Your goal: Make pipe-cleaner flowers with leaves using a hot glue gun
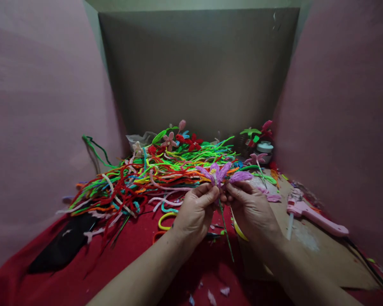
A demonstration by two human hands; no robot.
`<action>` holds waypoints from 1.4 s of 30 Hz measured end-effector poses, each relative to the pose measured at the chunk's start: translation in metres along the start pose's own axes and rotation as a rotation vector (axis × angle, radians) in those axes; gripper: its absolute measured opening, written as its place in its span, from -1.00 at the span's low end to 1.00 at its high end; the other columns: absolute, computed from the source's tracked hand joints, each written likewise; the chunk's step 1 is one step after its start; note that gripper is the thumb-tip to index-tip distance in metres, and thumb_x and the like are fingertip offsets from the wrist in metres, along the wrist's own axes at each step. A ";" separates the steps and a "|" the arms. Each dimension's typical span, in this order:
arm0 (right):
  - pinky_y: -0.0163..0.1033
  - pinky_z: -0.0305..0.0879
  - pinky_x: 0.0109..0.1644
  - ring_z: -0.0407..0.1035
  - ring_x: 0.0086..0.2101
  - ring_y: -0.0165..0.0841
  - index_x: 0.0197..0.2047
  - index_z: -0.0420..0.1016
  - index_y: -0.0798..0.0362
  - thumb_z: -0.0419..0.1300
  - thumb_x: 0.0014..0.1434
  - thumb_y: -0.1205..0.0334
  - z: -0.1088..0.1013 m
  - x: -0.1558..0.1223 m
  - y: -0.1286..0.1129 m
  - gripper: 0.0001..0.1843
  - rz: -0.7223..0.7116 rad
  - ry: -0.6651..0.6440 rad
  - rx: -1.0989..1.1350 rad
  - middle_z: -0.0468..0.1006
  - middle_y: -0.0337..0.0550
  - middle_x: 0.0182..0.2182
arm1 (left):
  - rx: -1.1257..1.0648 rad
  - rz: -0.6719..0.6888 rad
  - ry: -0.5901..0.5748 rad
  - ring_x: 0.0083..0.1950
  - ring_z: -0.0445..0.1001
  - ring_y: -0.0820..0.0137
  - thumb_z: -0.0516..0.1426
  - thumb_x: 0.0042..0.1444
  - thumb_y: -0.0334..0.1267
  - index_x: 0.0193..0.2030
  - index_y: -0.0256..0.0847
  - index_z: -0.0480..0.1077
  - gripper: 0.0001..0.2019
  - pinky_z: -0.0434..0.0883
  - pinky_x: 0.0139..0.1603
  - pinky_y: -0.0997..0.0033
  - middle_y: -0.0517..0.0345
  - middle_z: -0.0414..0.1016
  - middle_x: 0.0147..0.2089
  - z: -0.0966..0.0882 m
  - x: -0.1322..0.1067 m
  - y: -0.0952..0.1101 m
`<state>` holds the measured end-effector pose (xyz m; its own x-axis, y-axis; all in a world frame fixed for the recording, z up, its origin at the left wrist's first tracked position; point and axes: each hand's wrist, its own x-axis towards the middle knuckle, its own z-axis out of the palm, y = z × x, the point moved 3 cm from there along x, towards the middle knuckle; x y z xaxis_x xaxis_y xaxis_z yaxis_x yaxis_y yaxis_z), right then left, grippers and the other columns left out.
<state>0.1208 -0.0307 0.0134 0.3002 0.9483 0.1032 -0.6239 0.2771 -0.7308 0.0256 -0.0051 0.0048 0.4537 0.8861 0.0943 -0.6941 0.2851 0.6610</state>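
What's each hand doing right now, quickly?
Left hand: closed, holding the purple flower.
Right hand: closed, pinching a purple petal beside it; whether the petal is attached cannot be told.

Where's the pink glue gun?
In the head view, the pink glue gun is on the right side, lying along the right edge of the brown cardboard, to the right of the person's right hand.
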 end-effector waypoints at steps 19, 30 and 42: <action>-0.24 0.27 -0.32 0.30 -0.43 -0.38 -0.46 0.49 0.02 0.27 -0.01 0.27 -0.004 -0.023 -0.028 -0.96 -0.456 0.003 -0.782 0.44 -0.23 -0.47 | 0.575 0.203 0.060 -0.50 0.18 0.54 0.27 -0.12 -0.26 -0.55 -0.28 0.46 -0.86 0.16 -0.42 0.52 0.27 0.33 -0.58 0.000 -0.004 0.016; -0.33 0.27 -0.43 0.27 -0.50 -0.44 -0.46 0.50 0.03 0.24 0.01 0.33 -0.004 -0.020 -0.022 -0.96 -0.434 -0.077 -0.807 0.42 -0.28 -0.56 | 0.538 0.177 -0.005 -0.47 0.24 0.55 0.27 -0.12 -0.34 -0.51 -0.27 0.51 -0.95 0.21 -0.38 0.55 0.25 0.39 -0.55 0.002 -0.006 0.015; -0.33 0.23 -0.52 0.27 -0.60 -0.47 -0.50 0.51 0.03 0.32 -0.10 0.28 -0.007 -0.008 -0.018 -0.94 -0.263 -0.092 -0.602 0.43 -0.31 -0.64 | 0.403 0.127 0.043 -0.50 0.30 0.56 0.33 -0.30 -0.39 -0.59 -0.29 0.43 -0.86 0.27 -0.39 0.53 0.27 0.41 -0.56 -0.002 -0.001 0.013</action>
<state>0.1350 -0.0448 0.0211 0.3085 0.8773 0.3675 -0.0181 0.3917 -0.9199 0.0153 -0.0013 0.0119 0.3489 0.9220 0.1682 -0.4652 0.0146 0.8851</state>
